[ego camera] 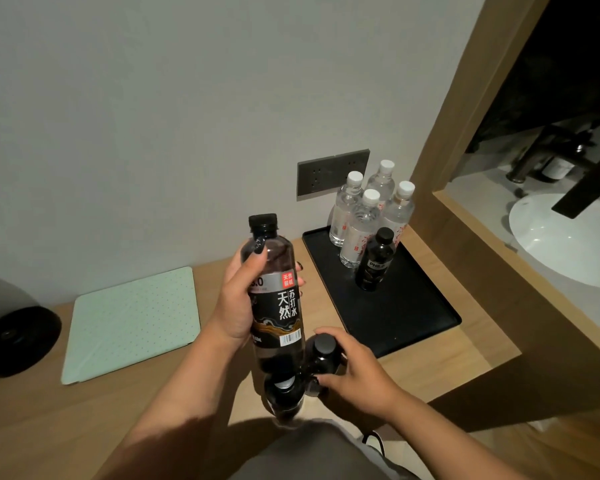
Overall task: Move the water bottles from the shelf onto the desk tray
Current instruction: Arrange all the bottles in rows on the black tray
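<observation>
Bottles (371, 223) already on tray (409, 317) at two o'clock; left hand (238, 303) wrapped around soda bottle (278, 299), right hand (354, 368) clutching two more (321, 358).

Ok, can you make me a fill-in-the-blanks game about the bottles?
The left hand holds a tall dark bottle with a ___ cap.
The black rectangular tray carries ___ clear plastic bottles.
Their caps are ___.
The mint-green dotted mat lies ___ of the tray.

Answers: black; four; white; left
</observation>
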A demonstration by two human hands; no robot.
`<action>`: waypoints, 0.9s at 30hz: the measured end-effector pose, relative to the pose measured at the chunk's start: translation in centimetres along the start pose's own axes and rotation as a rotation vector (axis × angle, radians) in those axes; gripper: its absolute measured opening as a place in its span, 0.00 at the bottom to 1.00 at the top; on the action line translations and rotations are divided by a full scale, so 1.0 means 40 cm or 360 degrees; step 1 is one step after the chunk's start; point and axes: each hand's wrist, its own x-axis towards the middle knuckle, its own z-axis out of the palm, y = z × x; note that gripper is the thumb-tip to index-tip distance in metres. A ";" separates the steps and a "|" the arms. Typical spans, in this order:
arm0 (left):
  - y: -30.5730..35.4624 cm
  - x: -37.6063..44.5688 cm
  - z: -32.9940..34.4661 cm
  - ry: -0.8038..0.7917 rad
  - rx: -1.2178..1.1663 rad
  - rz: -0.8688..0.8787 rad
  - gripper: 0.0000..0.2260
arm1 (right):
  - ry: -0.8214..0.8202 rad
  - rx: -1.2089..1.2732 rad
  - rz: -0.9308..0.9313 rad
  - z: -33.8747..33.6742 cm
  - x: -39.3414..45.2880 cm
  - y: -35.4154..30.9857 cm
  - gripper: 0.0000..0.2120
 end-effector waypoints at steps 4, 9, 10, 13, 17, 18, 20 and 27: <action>0.006 -0.014 0.007 -0.0084 0.0046 -0.0010 0.37 | 0.0191 0.0320 0.0132 -0.051 -0.010 -0.018 0.25; 0.000 -0.016 0.024 -0.0050 -0.0057 -0.0153 0.35 | 0.0405 0.1025 0.0256 -0.141 -0.026 -0.068 0.19; -0.005 -0.015 0.029 -0.0036 -0.0085 -0.0174 0.34 | 0.0425 0.1201 0.0242 -0.154 -0.026 -0.079 0.18; -0.020 -0.009 0.048 -0.0004 -0.0150 -0.0245 0.26 | 0.0417 0.1866 0.0256 -0.183 -0.028 -0.110 0.17; -0.043 0.008 0.080 -0.0045 -0.0181 -0.0320 0.21 | 0.0378 0.2229 0.0292 -0.207 -0.026 -0.119 0.20; -0.049 0.015 0.091 -0.0056 -0.0185 -0.0323 0.20 | 0.0359 0.2293 0.0260 -0.213 -0.024 -0.111 0.23; -0.064 0.029 0.117 -0.0066 -0.0209 -0.0335 0.18 | 0.0306 0.2383 0.0227 -0.231 -0.029 -0.104 0.27; -0.133 0.089 0.189 0.0025 -0.0188 -0.0411 0.19 | 0.0327 0.2395 0.0282 -0.334 -0.031 -0.053 0.28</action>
